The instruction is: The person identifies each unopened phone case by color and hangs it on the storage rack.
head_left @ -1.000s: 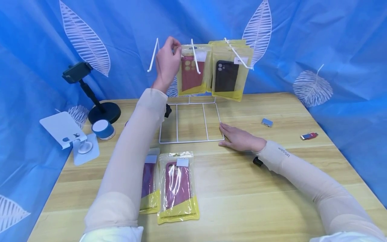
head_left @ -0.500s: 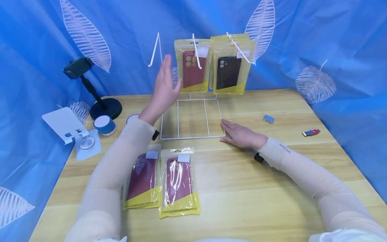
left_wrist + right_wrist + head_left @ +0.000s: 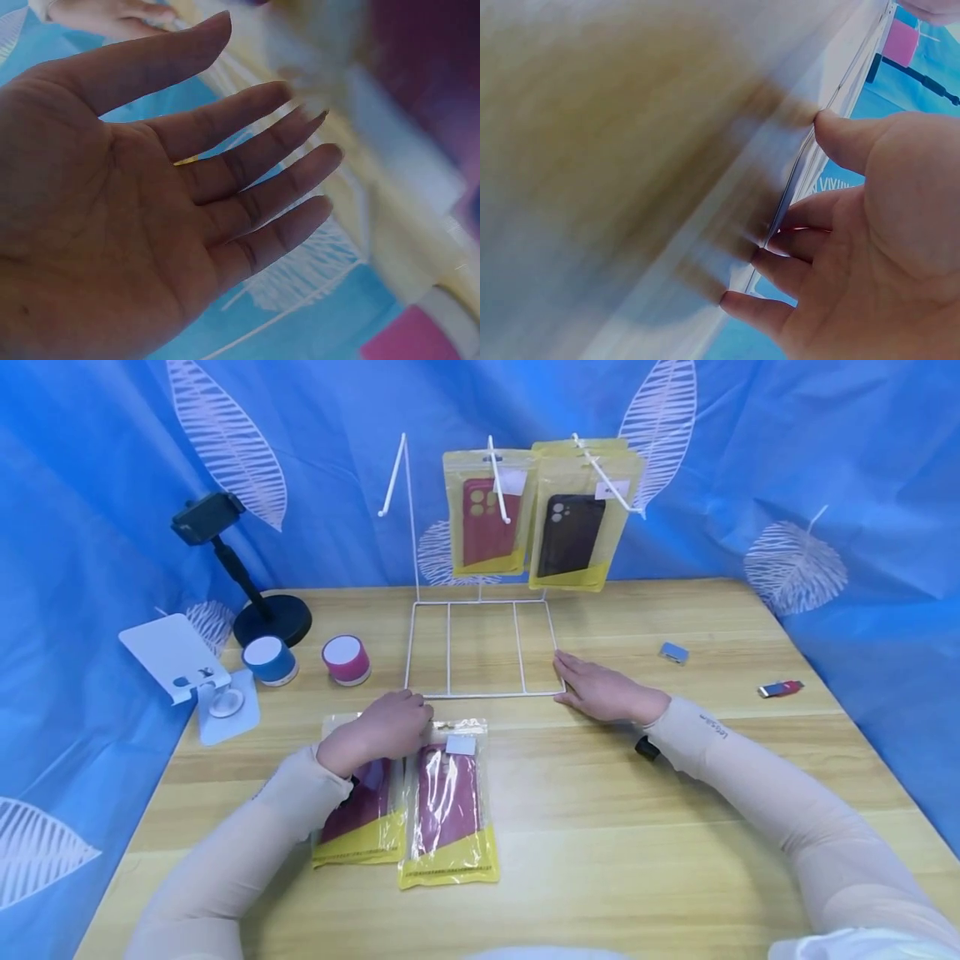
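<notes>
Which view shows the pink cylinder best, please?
The head view, since the pink cylinder stands there whole, white top included. The left wrist view crops it at the bottom; the right wrist view shows it small.

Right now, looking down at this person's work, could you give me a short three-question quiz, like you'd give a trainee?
1. Which hand is nearer the packages lying on the table?
2. True or false: the middle hook of the white rack holds a package with a red case.
3. What does the right hand touch?
A) pink cylinder
B) white rack
C) black stand

Key: 1. left hand; 2. true; 3. B.
</notes>
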A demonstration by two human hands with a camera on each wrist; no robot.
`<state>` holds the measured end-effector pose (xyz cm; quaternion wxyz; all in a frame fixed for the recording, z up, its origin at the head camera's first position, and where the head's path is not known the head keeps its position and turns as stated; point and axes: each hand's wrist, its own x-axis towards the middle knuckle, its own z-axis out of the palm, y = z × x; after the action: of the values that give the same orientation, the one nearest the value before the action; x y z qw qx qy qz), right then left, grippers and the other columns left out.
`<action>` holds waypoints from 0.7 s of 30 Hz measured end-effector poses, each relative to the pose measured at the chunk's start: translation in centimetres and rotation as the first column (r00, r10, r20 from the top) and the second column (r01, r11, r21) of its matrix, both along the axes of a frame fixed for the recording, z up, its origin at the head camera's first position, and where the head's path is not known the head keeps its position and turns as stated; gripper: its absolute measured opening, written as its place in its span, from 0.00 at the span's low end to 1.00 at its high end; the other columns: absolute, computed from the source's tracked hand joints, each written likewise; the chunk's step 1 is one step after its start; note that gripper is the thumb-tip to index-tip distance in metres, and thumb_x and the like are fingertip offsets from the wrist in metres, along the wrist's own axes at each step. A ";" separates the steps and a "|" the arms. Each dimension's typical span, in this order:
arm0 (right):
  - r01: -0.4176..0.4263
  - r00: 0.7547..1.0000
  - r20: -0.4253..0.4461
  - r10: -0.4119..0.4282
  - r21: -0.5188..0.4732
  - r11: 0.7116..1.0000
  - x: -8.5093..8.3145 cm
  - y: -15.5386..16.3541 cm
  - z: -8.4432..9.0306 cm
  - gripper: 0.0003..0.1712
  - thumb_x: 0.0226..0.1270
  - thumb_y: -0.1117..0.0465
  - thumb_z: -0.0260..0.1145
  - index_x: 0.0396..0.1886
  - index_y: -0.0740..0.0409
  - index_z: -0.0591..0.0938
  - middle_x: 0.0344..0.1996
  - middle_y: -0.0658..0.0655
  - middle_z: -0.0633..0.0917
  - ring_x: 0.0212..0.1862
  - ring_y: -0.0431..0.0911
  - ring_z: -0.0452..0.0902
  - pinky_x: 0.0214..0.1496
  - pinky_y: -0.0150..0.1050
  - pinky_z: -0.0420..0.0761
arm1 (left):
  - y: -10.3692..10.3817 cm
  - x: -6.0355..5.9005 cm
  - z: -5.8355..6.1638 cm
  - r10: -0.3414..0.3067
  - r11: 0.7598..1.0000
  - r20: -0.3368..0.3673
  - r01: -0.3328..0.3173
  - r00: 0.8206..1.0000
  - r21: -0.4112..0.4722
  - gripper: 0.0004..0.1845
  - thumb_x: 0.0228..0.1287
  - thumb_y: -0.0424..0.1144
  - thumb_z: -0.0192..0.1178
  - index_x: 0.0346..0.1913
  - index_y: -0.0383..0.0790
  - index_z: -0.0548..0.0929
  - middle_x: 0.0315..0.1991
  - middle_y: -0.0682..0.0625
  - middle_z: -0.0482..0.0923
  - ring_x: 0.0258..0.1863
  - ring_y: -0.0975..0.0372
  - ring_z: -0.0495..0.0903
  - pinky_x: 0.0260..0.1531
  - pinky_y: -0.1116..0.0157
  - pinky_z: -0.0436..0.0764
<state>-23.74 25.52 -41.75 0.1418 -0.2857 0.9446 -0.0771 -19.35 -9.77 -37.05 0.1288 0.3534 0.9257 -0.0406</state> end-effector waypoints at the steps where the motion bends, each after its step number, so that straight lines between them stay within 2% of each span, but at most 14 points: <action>1: 0.002 1.000 0.000 -0.002 0.000 1.000 0.0 0.0 0.0 0.42 0.79 0.48 0.51 0.77 0.70 0.49 0.79 0.68 0.48 0.79 0.61 0.46 0.79 0.57 0.54 | -0.1 0.1 -0.2 0.005 1.000 -0.008 -0.005 1.000 -0.006 0.09 0.61 0.34 0.61 0.42 0.33 0.82 0.38 0.43 0.81 0.40 0.51 0.79 0.48 0.53 0.80; 5: 0.002 1.000 -0.001 -0.002 0.002 1.000 -0.1 0.0 0.0 0.42 0.79 0.48 0.52 0.77 0.70 0.50 0.79 0.68 0.48 0.79 0.61 0.46 0.79 0.58 0.54 | -0.3 0.1 -1.1 0.053 0.998 0.004 -0.053 0.999 0.029 0.10 0.58 0.30 0.61 0.44 0.34 0.81 0.40 0.43 0.82 0.40 0.52 0.77 0.48 0.54 0.79; 11: -0.005 1.000 -0.007 0.005 0.006 1.000 0.0 -0.1 0.0 0.42 0.79 0.48 0.51 0.77 0.71 0.50 0.78 0.69 0.48 0.79 0.62 0.46 0.79 0.57 0.54 | -0.5 -0.1 -1.7 0.099 0.986 -0.012 -0.097 0.995 0.137 0.04 0.61 0.31 0.60 0.39 0.36 0.81 0.36 0.47 0.84 0.36 0.54 0.77 0.47 0.54 0.78; 13: -0.006 1.000 -0.006 0.006 0.004 1.000 0.1 -0.1 0.0 0.42 0.79 0.48 0.51 0.77 0.71 0.50 0.78 0.69 0.48 0.79 0.61 0.46 0.79 0.57 0.54 | -0.5 -0.1 -1.8 0.112 0.975 -0.025 -0.105 0.993 0.194 0.02 0.63 0.30 0.60 0.36 0.37 0.82 0.32 0.48 0.83 0.33 0.55 0.77 0.44 0.55 0.79; 15: -0.008 1.000 -0.011 0.008 0.003 1.000 0.1 -0.1 0.0 0.42 0.79 0.47 0.51 0.77 0.71 0.50 0.78 0.69 0.48 0.79 0.61 0.46 0.79 0.57 0.54 | -0.5 -0.1 -1.7 0.134 0.961 -0.025 -0.124 0.991 0.248 0.02 0.65 0.31 0.59 0.35 0.37 0.81 0.29 0.49 0.81 0.29 0.57 0.76 0.36 0.58 0.79; 17: -0.009 1.000 -0.014 0.009 -0.001 1.000 0.1 -0.1 0.0 0.42 0.79 0.48 0.52 0.77 0.71 0.50 0.78 0.69 0.48 0.79 0.62 0.47 0.79 0.57 0.54 | -0.5 -0.2 -1.5 0.178 0.937 -0.004 -0.168 0.984 0.307 0.02 0.67 0.32 0.58 0.36 0.38 0.80 0.26 0.50 0.79 0.24 0.59 0.74 0.27 0.62 0.76; 19: -0.010 1.000 -0.017 0.010 -0.006 1.000 0.2 -0.1 0.1 0.42 0.79 0.48 0.52 0.76 0.72 0.50 0.78 0.70 0.49 0.79 0.62 0.47 0.78 0.58 0.54 | -0.5 -0.1 -1.1 0.230 0.898 0.045 -0.230 0.972 0.375 0.02 0.69 0.34 0.58 0.38 0.39 0.79 0.25 0.50 0.78 0.20 0.60 0.72 0.21 0.65 0.72; 21: -0.012 1.000 -0.024 0.012 -0.006 1.000 0.2 -0.1 0.0 0.42 0.79 0.49 0.52 0.76 0.72 0.50 0.78 0.70 0.49 0.78 0.62 0.47 0.78 0.58 0.54 | -0.5 -0.1 -0.7 0.273 0.840 0.103 -0.289 0.957 0.459 0.03 0.70 0.36 0.59 0.40 0.40 0.79 0.26 0.49 0.78 0.20 0.60 0.71 0.20 0.67 0.70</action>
<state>-23.55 25.44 -41.71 0.1302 -0.2928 0.9442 -0.0757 -19.42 -10.22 -37.75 0.0593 0.2352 0.9472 0.2097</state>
